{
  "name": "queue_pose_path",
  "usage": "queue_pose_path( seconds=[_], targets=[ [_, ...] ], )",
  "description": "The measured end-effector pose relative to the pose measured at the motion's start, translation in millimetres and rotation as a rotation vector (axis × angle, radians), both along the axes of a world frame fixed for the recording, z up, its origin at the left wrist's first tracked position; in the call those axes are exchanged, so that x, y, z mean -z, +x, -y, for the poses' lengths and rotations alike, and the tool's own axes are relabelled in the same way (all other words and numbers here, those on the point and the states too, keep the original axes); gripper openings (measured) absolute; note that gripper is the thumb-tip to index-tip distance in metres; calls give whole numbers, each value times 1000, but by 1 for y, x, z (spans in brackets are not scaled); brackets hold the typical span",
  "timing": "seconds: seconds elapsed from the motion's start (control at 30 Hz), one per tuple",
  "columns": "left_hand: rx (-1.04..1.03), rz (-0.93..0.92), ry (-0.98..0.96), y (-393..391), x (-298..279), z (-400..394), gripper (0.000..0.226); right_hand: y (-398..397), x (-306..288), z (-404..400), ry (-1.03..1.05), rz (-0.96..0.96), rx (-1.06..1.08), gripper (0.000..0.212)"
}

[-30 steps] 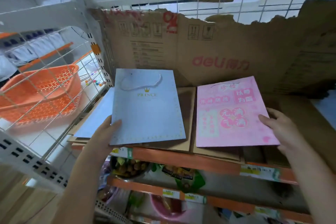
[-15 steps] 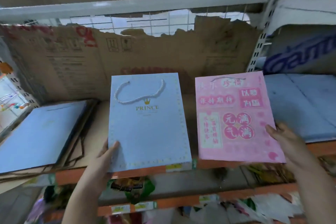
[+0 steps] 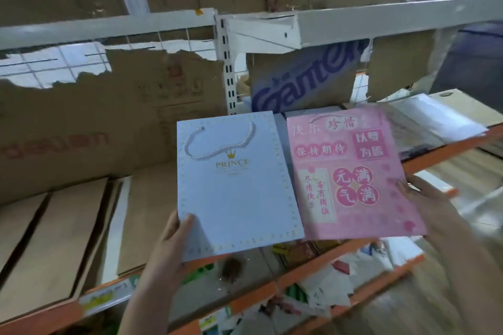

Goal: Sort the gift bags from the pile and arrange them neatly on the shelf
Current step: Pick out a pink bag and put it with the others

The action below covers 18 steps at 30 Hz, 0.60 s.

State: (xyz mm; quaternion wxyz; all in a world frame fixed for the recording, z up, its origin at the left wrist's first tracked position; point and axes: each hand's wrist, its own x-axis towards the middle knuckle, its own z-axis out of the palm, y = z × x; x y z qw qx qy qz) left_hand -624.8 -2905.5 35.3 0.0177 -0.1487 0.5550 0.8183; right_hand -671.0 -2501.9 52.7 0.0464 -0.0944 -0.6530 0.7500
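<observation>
A pale blue gift bag (image 3: 234,193) with a white cord handle and a gold "PRINCE" crown print is held flat in front of the shelf. My left hand (image 3: 174,242) grips its lower left corner, thumb on top. Beside it, edge to edge, is a pink gift bag (image 3: 351,174) with pink and white characters. My right hand (image 3: 424,207) holds its right edge, fingers under and thumb on the face. Both bags hover over the orange front rail of the shelf (image 3: 441,152).
Flat brown paper bags (image 3: 57,242) lie on the shelf at the left. Torn cardboard (image 3: 114,122) lines the back, with a white upright post (image 3: 227,73) between bays. Clear-wrapped items (image 3: 430,119) lie on the right bay. Lower shelves hold mixed goods (image 3: 321,291).
The view and both bags have shifted right, from the left bay past the post toward the right bay. Both hands keep the same grip on the bags.
</observation>
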Motion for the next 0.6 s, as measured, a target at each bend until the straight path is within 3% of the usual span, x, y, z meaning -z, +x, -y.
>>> queue_pose_path(
  seconds=[0.07,0.1,0.2,0.33,0.4,0.43,0.47,0.53,0.6],
  targets=[
    [48,-22,-18,-16,0,-27,21,0,2,-30,30,-2,73,85],
    [57,-26,-28,-24,0,-39,21,-2,5,-46,41,-14,84,78],
    [92,-38,-23,-52,-2,-80,32,-9,6,-83,-28,2,169,6],
    [99,-66,-59,-88,1,-124,73,-25,10,-128,-36,41,269,11],
    [63,-71,-51,-106,6,-149,70,-38,10,-150,-9,51,262,64],
    [50,-74,-53,-115,5,-163,61,-46,10,-161,-12,56,284,84],
    [38,-80,-64,-123,5,-176,48,-54,11,-172,-8,51,307,90],
    [33,-74,-79,-141,5,-198,33,-75,11,-193,27,62,299,69],
    [-6,-78,-135,-157,5,-216,26,-99,13,-215,57,73,333,27]
  ],
)
